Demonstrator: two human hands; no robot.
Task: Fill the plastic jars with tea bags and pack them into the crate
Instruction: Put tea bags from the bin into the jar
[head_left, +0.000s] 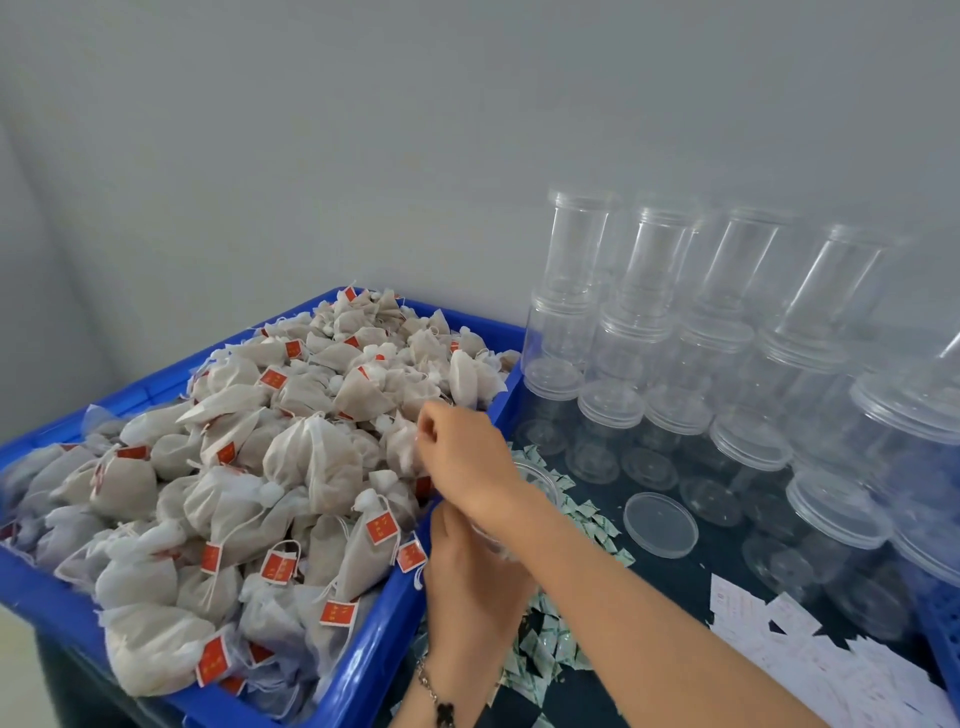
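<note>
We judge ourselves near the start: the blue plastic crate (457, 525) to our left is heaped with soft, off-white mesh tea bags (311, 457) with red paper tags, while the stacked clear cylindrical plastic jars (639, 332) on the right all look empty and lidded — none filled that we can see.

Our right hand (462, 457) reaches over the crate's near corner, fingers curled at the edge of the heap; it seems to pinch a tea bag, though we cannot tell for certain. Our left hand (467, 577) sits just below it, fingers wrapped around an open clear jar (530, 483) mostly hidden behind both hands, just beside the crate wall. A loose round clear lid (660, 525) lies flat on the dark tabletop (670, 577) nearby — probably that jar's.

The bags are limp and lumpy, strings tangling, and should squash down easily. The jars are rigid, glossy and ribbed at the neck. Small green-and-white sachets (540, 649) and white paper slips (810, 644) litter the table.
</note>
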